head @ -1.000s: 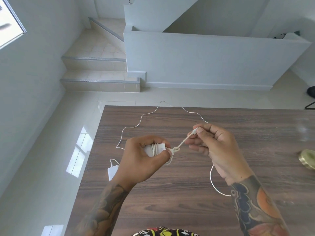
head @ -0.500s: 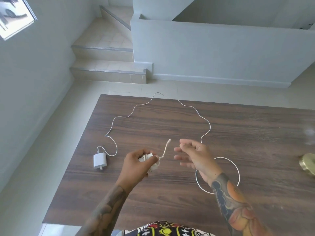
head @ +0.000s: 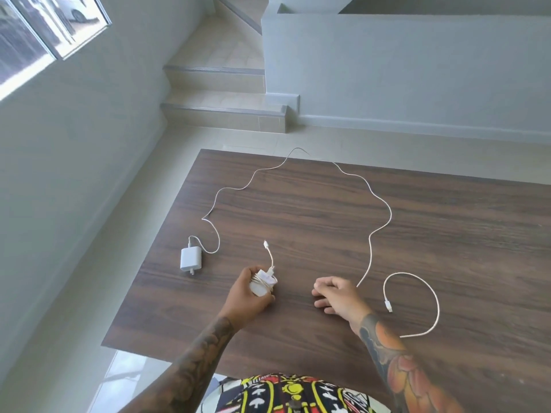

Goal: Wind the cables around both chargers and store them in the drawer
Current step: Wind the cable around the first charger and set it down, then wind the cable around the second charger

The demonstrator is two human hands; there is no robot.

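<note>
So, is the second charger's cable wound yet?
No, the second charger lies on the table with its cable sprawled loose.

Bright daylight from glass window (head: 44,34), upper left, overexposed. Glare patches on glossy pale floor tiles (head: 125,374), lower left. Soft, faint shadows on dark wood-grain tabletop (head: 447,234). Wide-angle bending at edges; slight softness overall.

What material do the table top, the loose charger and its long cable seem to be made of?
Table top: dark wood or wood-look laminate, with a straight printed-looking grain and a dull sheen.
Loose charger: smooth white plastic, it seems, with rounded corners and metal prongs.
Long cable: white, thin and flexible; probably rubbery or woven, too fine to tell.
</note>
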